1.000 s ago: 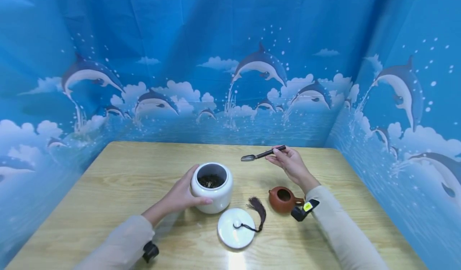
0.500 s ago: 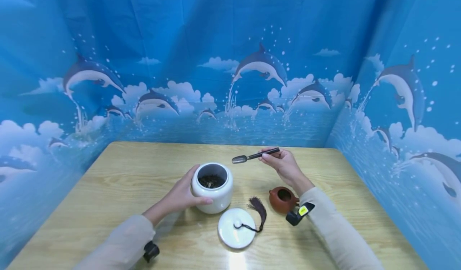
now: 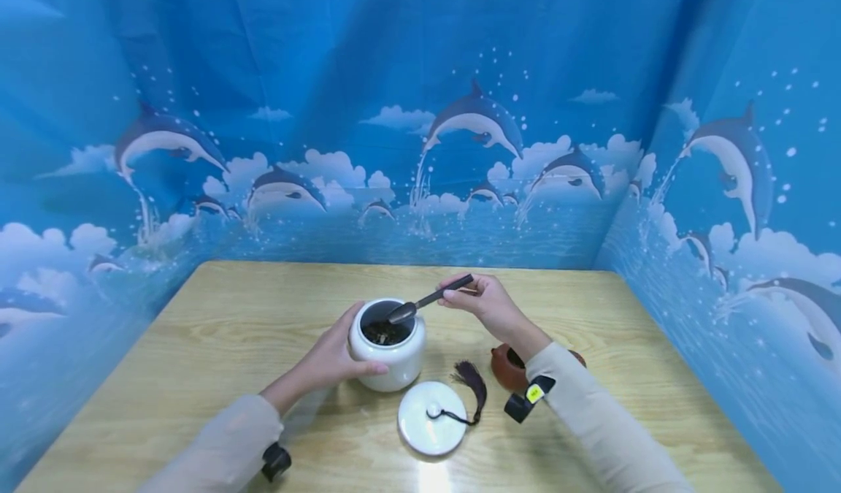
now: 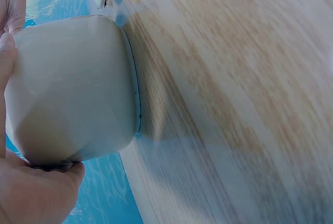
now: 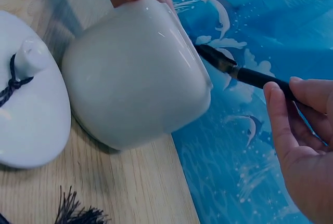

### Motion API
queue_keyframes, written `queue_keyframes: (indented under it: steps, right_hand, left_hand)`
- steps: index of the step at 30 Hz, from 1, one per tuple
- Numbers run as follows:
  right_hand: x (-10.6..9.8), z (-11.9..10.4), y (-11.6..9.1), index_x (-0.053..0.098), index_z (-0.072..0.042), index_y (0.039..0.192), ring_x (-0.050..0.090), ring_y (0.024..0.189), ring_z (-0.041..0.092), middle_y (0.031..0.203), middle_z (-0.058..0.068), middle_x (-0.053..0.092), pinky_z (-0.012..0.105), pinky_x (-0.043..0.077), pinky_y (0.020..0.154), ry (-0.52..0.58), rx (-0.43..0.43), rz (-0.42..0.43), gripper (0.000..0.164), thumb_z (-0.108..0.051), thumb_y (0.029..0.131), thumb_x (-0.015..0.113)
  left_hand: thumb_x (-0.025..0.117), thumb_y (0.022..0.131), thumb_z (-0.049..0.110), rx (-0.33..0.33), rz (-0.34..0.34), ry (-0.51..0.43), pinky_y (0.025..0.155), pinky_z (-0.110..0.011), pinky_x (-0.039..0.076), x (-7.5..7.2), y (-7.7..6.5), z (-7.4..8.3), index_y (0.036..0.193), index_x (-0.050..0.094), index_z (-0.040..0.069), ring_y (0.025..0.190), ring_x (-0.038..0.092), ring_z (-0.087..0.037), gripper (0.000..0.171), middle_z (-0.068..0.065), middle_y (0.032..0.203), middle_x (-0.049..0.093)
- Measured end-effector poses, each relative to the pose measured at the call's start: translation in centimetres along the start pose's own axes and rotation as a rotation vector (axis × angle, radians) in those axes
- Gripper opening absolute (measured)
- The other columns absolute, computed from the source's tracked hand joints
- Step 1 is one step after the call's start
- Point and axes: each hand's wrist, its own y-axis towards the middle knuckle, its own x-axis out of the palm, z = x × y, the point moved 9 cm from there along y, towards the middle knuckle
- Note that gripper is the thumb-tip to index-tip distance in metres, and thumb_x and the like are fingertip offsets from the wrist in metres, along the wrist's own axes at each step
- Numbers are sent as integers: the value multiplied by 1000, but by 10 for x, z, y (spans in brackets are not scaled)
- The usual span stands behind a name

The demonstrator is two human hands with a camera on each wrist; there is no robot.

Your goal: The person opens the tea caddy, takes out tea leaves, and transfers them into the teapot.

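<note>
A white ceramic jar (image 3: 397,365) stands on the wooden table with dark loose tea leaves (image 3: 384,332) inside. My left hand (image 3: 335,350) grips it from the left, thumb across the front and fingers around the far side. In the left wrist view the jar (image 4: 78,89) sits between thumb and fingers. My right hand (image 3: 489,303) pinches the dark handle of a small scoop (image 3: 430,298), whose head tilts down into the jar's mouth. The right wrist view has the scoop (image 5: 250,76) passing over the jar's rim, its tip hidden behind the rim.
In front of the jar lies its white lid (image 3: 420,427), a dark tassel (image 3: 471,383) tied to the knob. A reddish-brown clay teapot (image 3: 504,369) without a lid stands to the right, partly covered by my right wrist. A dolphin-print curtain (image 3: 420,113) surrounds the table.
My right hand has moved left with the scoop, from the air right of the jar to its mouth. The right forearm now covers more of the teapot. My left hand keeps its grip.
</note>
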Motion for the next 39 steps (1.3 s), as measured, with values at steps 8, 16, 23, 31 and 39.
queue_keyframes:
  steps: [8,16,23,31,39]
  right_hand:
    - [17,2,7,64,-2,116,67,103,21,128,18,58,42,45,103,-107,47,-5,29,-15,91,67]
    - [29,-3,10,68,-2,113,68,98,22,114,12,67,37,53,93,-269,-12,36,24,-9,90,67]
    - [53,-17,16,70,-4,106,68,85,16,100,8,70,26,57,74,-546,-170,-42,18,-9,89,67]
    - [60,-22,19,71,-7,103,65,81,13,96,5,70,25,56,72,-685,-191,-86,14,-11,90,66]
    - [57,-17,22,71,-10,105,64,80,11,91,1,71,26,55,73,-701,-138,-88,17,-19,93,62]
  left_hand:
    - [91,59,39,13,3,-5,111,-61,24,0,0,1,152,20,7,136,36,-39,122,-17,150,37]
    - [90,59,43,8,-19,-35,112,-60,23,7,1,1,153,19,9,137,34,-37,122,-15,151,36]
    - [90,59,41,26,14,-21,110,-60,27,0,-1,1,152,22,10,135,38,-36,120,-14,149,40]
    - [90,59,42,19,-2,-16,111,-61,24,1,0,3,153,18,7,137,35,-37,123,-16,151,35]
    - [90,60,41,22,0,-19,111,-61,23,1,0,2,153,18,8,137,34,-37,122,-16,152,34]
